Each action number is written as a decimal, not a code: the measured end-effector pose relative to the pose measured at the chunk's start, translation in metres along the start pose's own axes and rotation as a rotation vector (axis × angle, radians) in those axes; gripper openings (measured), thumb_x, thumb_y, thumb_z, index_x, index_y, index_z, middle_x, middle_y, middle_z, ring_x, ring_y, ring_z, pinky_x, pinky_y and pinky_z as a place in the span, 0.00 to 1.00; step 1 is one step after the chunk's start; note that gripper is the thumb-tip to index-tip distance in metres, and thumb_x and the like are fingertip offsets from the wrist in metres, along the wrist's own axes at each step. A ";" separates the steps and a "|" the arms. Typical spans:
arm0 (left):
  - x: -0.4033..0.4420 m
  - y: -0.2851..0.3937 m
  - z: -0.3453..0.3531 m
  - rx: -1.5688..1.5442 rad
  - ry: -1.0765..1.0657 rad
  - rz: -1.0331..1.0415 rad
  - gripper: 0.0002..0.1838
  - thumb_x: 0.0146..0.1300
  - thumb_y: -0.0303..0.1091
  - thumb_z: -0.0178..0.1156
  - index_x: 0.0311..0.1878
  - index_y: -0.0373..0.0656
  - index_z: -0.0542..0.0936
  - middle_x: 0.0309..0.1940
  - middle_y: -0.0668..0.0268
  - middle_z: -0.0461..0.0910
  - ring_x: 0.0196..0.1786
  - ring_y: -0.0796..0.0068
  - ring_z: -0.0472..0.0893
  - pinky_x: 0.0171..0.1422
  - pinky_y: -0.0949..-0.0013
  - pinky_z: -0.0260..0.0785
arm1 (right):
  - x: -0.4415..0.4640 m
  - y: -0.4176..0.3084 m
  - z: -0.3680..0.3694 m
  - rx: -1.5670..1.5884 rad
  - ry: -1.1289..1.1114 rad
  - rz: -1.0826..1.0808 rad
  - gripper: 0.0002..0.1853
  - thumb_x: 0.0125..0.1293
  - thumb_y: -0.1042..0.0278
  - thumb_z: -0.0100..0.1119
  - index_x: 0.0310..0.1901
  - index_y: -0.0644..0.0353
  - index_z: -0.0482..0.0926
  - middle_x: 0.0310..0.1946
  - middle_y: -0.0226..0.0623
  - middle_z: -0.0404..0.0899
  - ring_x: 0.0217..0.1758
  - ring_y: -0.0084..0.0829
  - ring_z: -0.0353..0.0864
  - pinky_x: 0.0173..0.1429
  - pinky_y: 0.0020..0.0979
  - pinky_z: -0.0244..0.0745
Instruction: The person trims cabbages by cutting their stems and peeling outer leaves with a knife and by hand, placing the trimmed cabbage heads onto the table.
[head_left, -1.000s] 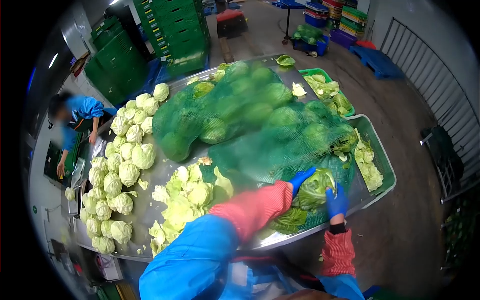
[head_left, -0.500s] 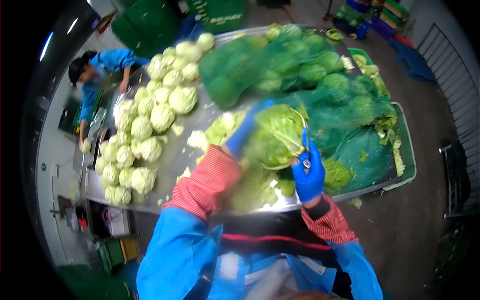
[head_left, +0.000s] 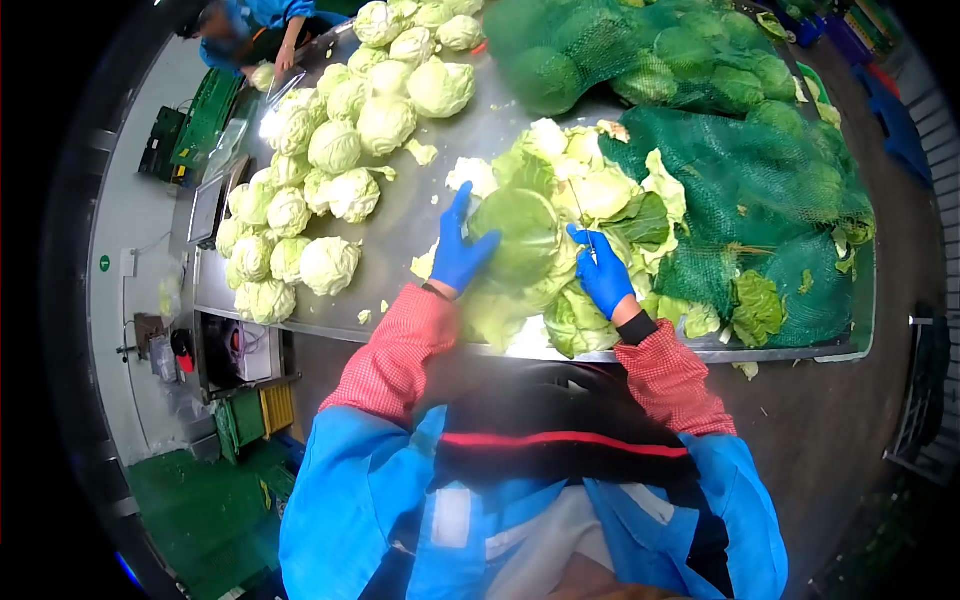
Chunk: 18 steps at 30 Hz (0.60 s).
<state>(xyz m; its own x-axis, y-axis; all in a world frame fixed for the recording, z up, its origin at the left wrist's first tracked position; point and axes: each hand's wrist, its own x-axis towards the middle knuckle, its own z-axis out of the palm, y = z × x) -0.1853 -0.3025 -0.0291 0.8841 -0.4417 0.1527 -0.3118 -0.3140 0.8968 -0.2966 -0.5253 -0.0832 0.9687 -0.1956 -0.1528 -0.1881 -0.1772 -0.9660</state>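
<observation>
Plainly, a round green cabbage (head_left: 518, 240) was at the left of a pale loose-leaf heap (head_left: 602, 190), the blue-gloved left hand (head_left: 460, 250) spread wide beside it, contact unclear. Over the heap, the blue-gloved right hand (head_left: 603, 278) clasped a thin metal tool (head_left: 592, 254); whitish cabbages (head_left: 335, 147) lay left of it.

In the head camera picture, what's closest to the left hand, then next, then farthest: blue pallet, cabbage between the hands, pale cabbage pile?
From the left hand:
1. Cabbage between the hands, just to its right.
2. Pale cabbage pile, over to the left.
3. Blue pallet, far off at upper right.
</observation>
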 end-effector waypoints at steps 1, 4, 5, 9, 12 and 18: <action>0.001 0.006 -0.005 0.210 0.042 0.133 0.50 0.46 0.36 0.73 0.72 0.45 0.57 0.69 0.52 0.58 0.70 0.55 0.60 0.73 0.59 0.55 | -0.002 -0.006 0.000 -0.063 -0.006 -0.028 0.21 0.68 0.64 0.46 0.62 0.52 0.69 0.55 0.41 0.76 0.52 0.43 0.77 0.56 0.36 0.70; 0.008 0.049 -0.002 0.553 -0.311 0.251 0.53 0.39 0.38 0.75 0.72 0.51 0.58 0.70 0.47 0.54 0.70 0.47 0.58 0.72 0.54 0.55 | -0.004 -0.015 0.013 -0.204 0.024 -0.113 0.22 0.68 0.62 0.46 0.64 0.48 0.67 0.57 0.44 0.74 0.56 0.46 0.75 0.57 0.38 0.71; 0.012 0.036 0.001 0.516 -0.278 0.191 0.55 0.34 0.40 0.76 0.71 0.54 0.59 0.69 0.44 0.55 0.69 0.42 0.58 0.72 0.51 0.54 | -0.004 -0.020 0.016 -0.246 0.041 -0.150 0.22 0.69 0.61 0.46 0.65 0.47 0.67 0.58 0.44 0.74 0.56 0.47 0.75 0.57 0.39 0.71; 0.035 -0.002 -0.009 0.348 -0.050 -0.108 0.46 0.34 0.36 0.75 0.63 0.38 0.67 0.55 0.48 0.74 0.59 0.55 0.75 0.62 0.60 0.68 | 0.002 -0.030 0.005 -0.315 -0.042 0.129 0.21 0.70 0.59 0.45 0.63 0.46 0.68 0.53 0.43 0.77 0.52 0.48 0.78 0.55 0.41 0.72; 0.040 -0.012 -0.006 0.161 -0.049 -0.155 0.48 0.35 0.39 0.78 0.64 0.43 0.65 0.55 0.52 0.71 0.58 0.55 0.73 0.63 0.60 0.67 | 0.010 -0.038 0.003 -0.506 -0.038 0.104 0.18 0.70 0.59 0.44 0.60 0.47 0.70 0.52 0.42 0.78 0.49 0.49 0.78 0.53 0.44 0.72; 0.042 -0.005 0.006 0.376 0.031 -0.179 0.47 0.35 0.44 0.77 0.61 0.39 0.68 0.53 0.50 0.73 0.55 0.54 0.74 0.62 0.59 0.67 | 0.021 -0.071 0.022 -0.735 0.026 -0.229 0.08 0.66 0.64 0.48 0.43 0.56 0.71 0.35 0.50 0.79 0.34 0.53 0.79 0.36 0.48 0.73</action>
<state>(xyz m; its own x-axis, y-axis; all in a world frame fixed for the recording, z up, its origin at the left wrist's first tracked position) -0.1484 -0.3248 -0.0292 0.9441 -0.3286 0.0254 -0.2523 -0.6711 0.6971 -0.2592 -0.4951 -0.0222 0.9941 -0.0975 0.0480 -0.0511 -0.8094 -0.5850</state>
